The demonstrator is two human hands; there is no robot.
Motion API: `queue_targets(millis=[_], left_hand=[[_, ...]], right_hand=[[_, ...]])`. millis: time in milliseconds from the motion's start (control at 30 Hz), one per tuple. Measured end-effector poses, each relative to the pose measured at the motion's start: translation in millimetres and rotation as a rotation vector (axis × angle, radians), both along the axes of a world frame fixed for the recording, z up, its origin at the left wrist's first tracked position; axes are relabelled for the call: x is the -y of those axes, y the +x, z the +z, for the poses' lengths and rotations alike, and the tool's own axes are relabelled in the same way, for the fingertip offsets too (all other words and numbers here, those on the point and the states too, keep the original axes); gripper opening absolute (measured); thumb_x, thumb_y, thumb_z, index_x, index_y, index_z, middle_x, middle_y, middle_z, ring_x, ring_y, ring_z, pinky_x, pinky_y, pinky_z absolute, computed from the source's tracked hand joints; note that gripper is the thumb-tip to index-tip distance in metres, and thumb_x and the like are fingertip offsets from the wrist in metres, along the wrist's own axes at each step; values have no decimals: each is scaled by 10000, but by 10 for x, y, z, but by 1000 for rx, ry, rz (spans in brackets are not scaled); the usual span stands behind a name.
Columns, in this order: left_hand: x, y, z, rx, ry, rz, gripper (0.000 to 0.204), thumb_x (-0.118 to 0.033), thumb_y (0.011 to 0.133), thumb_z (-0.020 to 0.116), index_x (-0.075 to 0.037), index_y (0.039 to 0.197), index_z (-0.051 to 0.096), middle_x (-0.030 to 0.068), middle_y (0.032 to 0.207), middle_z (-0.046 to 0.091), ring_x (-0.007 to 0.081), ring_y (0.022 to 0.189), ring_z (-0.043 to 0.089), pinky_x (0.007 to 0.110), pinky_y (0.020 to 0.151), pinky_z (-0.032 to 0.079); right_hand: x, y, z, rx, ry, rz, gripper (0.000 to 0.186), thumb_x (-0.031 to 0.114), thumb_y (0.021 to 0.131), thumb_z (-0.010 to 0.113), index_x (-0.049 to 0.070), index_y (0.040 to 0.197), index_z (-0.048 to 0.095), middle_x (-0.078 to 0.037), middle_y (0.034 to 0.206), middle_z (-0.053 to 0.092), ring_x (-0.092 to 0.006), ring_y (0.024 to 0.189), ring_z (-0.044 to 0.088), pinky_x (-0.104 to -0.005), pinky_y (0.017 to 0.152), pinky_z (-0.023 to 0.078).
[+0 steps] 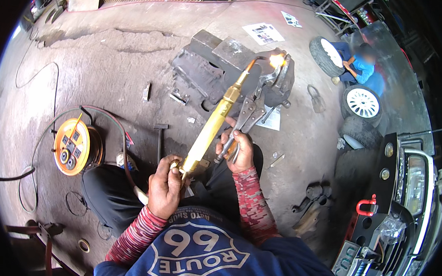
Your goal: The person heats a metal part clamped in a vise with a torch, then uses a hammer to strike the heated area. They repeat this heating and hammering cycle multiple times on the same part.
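Left hand (pixel 165 185) gripping brass torch (pixel 212 127) (flame lit), right hand (pixel 238 149) clamping steel locking pliers (pixel 246 118), rough grey anvil block (pixel 220 62)

Crowded ahead, open floor to the left

The way forward was blocked by the metal block (pixel 220 62), the lit torch (pixel 217 122) and the locking pliers (pixel 245 120). Bare concrete floor (pixel 98 70) was left free at the upper left, while the orange cable reel (pixel 72 146) and hoses (pixel 122 137) hemmed the near left; a vehicle front (pixel 404 200) closed the right.
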State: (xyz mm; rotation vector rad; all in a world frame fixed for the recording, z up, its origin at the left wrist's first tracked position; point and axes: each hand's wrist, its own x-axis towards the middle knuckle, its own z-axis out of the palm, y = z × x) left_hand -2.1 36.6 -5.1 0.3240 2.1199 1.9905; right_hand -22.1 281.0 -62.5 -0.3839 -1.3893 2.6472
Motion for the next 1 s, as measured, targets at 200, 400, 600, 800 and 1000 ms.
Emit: queue_targets(millis=[200,400,600,800,1000], left_hand=[[17,15,33,69,100,19,307,-264,1110,427,-12,1235,551,33,673,648,61,510,541,223,484,413],[18,6,101,42,105,0,319,-275,1114,418,-10,1243,541,31,683,647,49,499,517,217,473,406],[5,38,110,69,96,-26,337,-292,1114,421,-8,1251,541,29,676,649,54,505,533,217,475,411],[12,44,98,63,106,-12,343,-299,1114,420,-8,1251,539,33,676,649,55,503,532,216,477,410],[15,10,101,49,80,-7,341,-296,1114,418,-7,1246,541,33,676,650,56,505,534,219,481,413]], right_hand=[[-248,137,134,64,318,-298,318,116,975,569,-18,1259,618,-54,747,611,-161,546,604,-299,526,524],[-501,65,160,173,681,-493,250,47,895,642,28,1141,688,7,681,575,-81,497,538,-255,474,470],[-739,10,108,272,1019,-631,236,97,812,711,34,1038,737,-42,733,671,-132,624,621,-335,622,518],[-839,48,58,218,1245,-705,281,161,745,733,69,1010,753,-119,786,716,-241,698,683,-380,703,528],[-858,52,10,232,1235,-705,284,166,740,725,74,1007,752,-129,769,702,-268,687,677,-396,698,523]])
